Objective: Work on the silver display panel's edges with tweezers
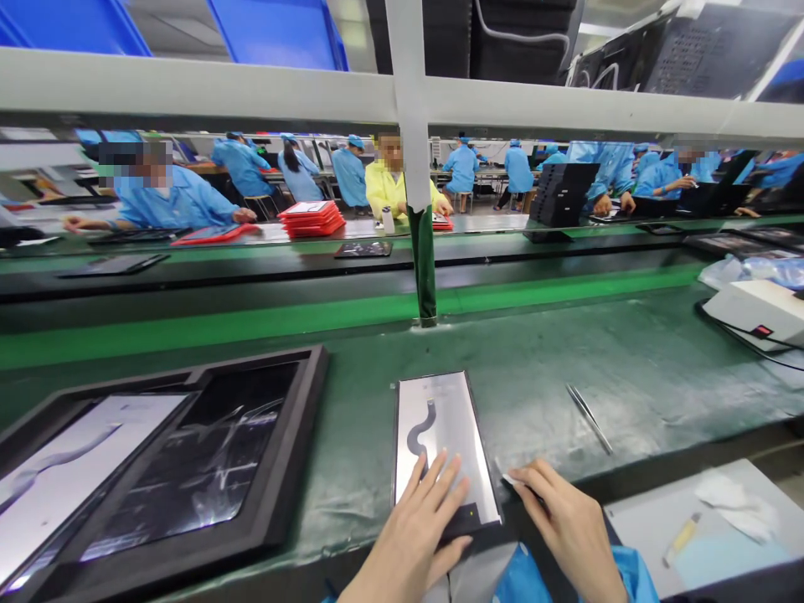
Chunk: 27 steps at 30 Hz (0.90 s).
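In front of me on the green mat lies a display panel (449, 410), silvery side up, with a wavy flex cable (415, 437) on it. My left hand (418, 519) rests flat over the panel's near end, fingers spread. Just right of the panel's near corner, my right hand (559, 511) is closed in a pinch on a small white piece (510, 479), too small to name for certain. Metal tweezers (589, 419) lie farther right on the mat, apart from both hands.
At left stands a black foam tray (298, 435) bearing a silvery panel (94, 444) and a glossy dark panel (207, 452). A white box with a cord (754, 314) sits far right. Lower right, a board (641, 511) holds tissue and a small tube. A post (424, 268) rises ahead; co-workers sit beyond.
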Tool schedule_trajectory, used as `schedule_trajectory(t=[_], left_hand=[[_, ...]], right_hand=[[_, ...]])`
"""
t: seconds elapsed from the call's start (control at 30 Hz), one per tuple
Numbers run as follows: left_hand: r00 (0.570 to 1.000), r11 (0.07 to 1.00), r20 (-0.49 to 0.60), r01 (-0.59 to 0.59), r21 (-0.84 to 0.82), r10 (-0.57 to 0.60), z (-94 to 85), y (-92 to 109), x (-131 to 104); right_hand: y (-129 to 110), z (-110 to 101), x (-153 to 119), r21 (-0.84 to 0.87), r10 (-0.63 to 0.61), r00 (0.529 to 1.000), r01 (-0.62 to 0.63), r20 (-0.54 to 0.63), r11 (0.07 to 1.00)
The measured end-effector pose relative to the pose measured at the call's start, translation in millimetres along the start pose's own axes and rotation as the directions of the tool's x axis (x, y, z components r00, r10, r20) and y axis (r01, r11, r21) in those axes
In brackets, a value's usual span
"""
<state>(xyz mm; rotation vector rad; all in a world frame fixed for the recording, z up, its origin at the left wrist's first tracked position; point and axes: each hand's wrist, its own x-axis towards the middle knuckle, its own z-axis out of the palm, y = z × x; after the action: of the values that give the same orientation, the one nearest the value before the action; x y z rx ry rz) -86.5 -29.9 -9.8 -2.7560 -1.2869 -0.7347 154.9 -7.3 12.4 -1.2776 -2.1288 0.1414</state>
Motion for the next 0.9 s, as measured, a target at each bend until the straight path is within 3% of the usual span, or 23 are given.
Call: schedule_trajectory(t=[0.17, 0.33, 0.7, 0.9], left_hand=[[1.000, 0.999, 0.022, 0.022, -0.026, -0.021, -6.5, 6, 11], [0.999, 0.999, 0.029, 0.027, -0.030, -0.026, 3.0, 12, 26], [0.999, 0.993, 0.014, 0.039, -0.113, -0.037, 13.1, 11, 22], [0.998, 0.991, 0.024, 0.067, -0.120, -0.065, 14.8, 11, 21]], right_hand=[[-3, 0, 7, -0.009, -0.054, 0.995, 0.055, 0.079, 0.998], [0, 1, 12, -0.060, -0.108, 0.987, 0.115, 0.119, 0.991], [3, 1, 19, -0.136, -0.176, 0.964, 0.205, 0.201, 0.969], [7, -4, 25, -0.118, -0.270, 0.926, 0.308, 0.262, 0.944]])
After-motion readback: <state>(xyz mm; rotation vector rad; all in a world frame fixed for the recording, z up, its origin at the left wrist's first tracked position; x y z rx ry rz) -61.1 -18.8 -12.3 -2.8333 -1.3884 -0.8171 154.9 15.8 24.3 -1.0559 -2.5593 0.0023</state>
